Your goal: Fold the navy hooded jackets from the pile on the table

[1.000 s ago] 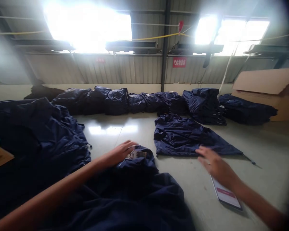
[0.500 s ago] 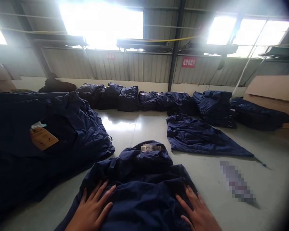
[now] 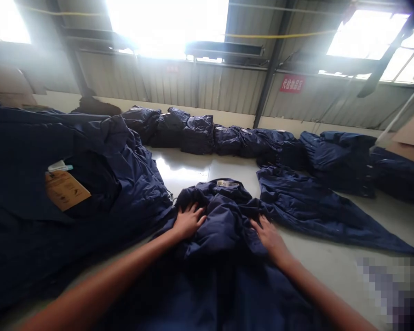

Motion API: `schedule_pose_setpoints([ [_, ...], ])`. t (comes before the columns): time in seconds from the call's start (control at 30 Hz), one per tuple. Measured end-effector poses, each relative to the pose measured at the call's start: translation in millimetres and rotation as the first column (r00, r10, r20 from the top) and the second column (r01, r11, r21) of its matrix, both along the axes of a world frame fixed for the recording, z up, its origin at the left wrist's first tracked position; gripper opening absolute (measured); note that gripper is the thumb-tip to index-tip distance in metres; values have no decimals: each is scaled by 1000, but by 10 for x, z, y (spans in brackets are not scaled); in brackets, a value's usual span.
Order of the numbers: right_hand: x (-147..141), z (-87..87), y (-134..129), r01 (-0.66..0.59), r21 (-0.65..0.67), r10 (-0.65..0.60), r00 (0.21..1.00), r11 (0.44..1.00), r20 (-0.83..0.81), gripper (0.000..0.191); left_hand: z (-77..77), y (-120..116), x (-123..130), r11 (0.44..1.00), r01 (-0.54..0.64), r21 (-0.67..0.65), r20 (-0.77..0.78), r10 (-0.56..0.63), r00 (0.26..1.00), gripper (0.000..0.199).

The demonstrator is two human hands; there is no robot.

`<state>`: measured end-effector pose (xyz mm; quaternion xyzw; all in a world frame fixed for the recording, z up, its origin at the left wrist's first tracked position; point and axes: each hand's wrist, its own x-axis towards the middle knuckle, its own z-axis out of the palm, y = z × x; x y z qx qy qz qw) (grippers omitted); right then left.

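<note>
Navy jacket (image 3: 224, 225) lies bunched on the floor directly ahead of the person, from mid-view down past the bottom edge at 6 o'clock. Left hand (image 3: 189, 221) rests on its left side, open, fingers spread on the fabric, not clenched, no grasp visible. Right hand (image 3: 269, 239) rests on its right side, also open and released, fingers spread on a fold. Small label (image 3: 227, 183) sits at the jacket's far end, 12 o'clock from the hands. Big heap of navy garments (image 3: 100, 184) lies at 9 o'clock, right beside the jacket, with a tan hang tag (image 3: 67, 190) on top. Flat navy garment (image 3: 317, 214) lies at 2 o'clock, close to the right hand. Farther out at 12 o'clock, a row of folded navy bundles (image 3: 198, 135) runs along a corrugated metal wall (image 3: 193, 82). Red sign (image 3: 292, 83) is on that wall at 1 o'clock, cardboard sheets (image 3: 412, 140) at 2 o'clock. Pixelated patch (image 3: 389, 289) on the pale floor (image 3: 182, 170) at 4 o'clock is too blurred to tell.
</note>
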<state>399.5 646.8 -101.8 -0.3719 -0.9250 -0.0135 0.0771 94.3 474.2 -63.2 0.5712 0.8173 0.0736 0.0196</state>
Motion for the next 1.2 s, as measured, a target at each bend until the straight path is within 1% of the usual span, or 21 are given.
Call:
schedule_pose_setpoints([
  [0.07,-148,175,115,30,-3,-30,999,1000,16,51,103,213,-130,999,-22,-29,34,23,999,53],
  [0.13,-201,298,174,54,22,-53,998,998,-13,52,217,301,-207,998,-42,-47,57,45,997,54],
  [0.17,-184,326,172,59,42,-57,997,997,-46,52,261,282,-218,998,-49,-35,51,51,997,55],
  [0.23,-72,295,95,51,67,-43,993,996,-114,55,287,111,-184,998,-38,40,-3,38,999,56],
  [0.3,97,151,-63,14,36,-9,991,999,-134,58,203,-186,-98,993,18,114,-68,-11,998,55],
  [0.37,227,-54,-253,-29,-21,27,995,999,-96,59,26,-492,-10,991,84,108,-80,-76,994,54],
  [0.43,215,-234,-398,-43,-53,40,998,998,-48,60,-177,-667,33,991,113,71,-58,-109,992,56],
  [0.47,134,-286,-429,-40,-56,39,999,998,-32,61,-262,-673,27,991,114,66,-54,-111,992,57],
  [0.53,-184,-279,-373,-37,-67,36,999,997,-20,63,-352,-502,-49,993,95,70,-61,-91,994,58],
  [0.6,-655,-116,-149,-28,-104,27,1000,994,-14,63,-305,-130,-220,997,59,49,-61,-56,997,58],
  [0.67,-1163,155,210,19,-154,-18,1000,988,7,64,-131,339,-485,1000,13,7,-57,-13,998,59],
  [0.73,-1582,452,617,143,-189,-138,990,972,41,61,125,783,-815,999,-36,6,-79,36,996,58],
  [0.77,-1733,582,803,206,-184,-203,979,961,33,62,263,964,-983,997,-70,21,-96,72,993,59],
  [0.83,-1906,750,1086,312,-174,-314,949,934,12,65,501,1209,-1267,990,-128,61,-132,135,982,62],
  [0.9,-1931,760,1217,345,-167,-351,936,924,-9,67,617,1293,-1423,983,-155,96,-155,169,973,63],
  [0.93,-1901,709,1228,330,-167,-335,942,929,-5,66,612,1278,-1442,982,-161,103,-163,176,971,62],
  [0.97,-1847,632,1208,301,-170,-304,953,938,7,65,567,1232,-1426,981,-168,96,-168,182,969,60],
  [1.03,-1686,450,1108,242,-185,-237,970,953,49,62,393,1063,-1320,981,-188,43,-160,192,968,59],
  [1.1,-1498,308,981,216,-203,-201,975,955,91,63,192,846,-1190,979,-199,-38,-129,192,973,62],
  [1.17,-1343,251,883,227,-219,-205,972,949,120,68,51,662,-1133,979,-180,-99,-92,172,981,68],
  [1.2,-1293,252,855,244,-224,-219,967,944,132,71,18,607,-1148,979,-167,-117,-81,158,984,70],
])
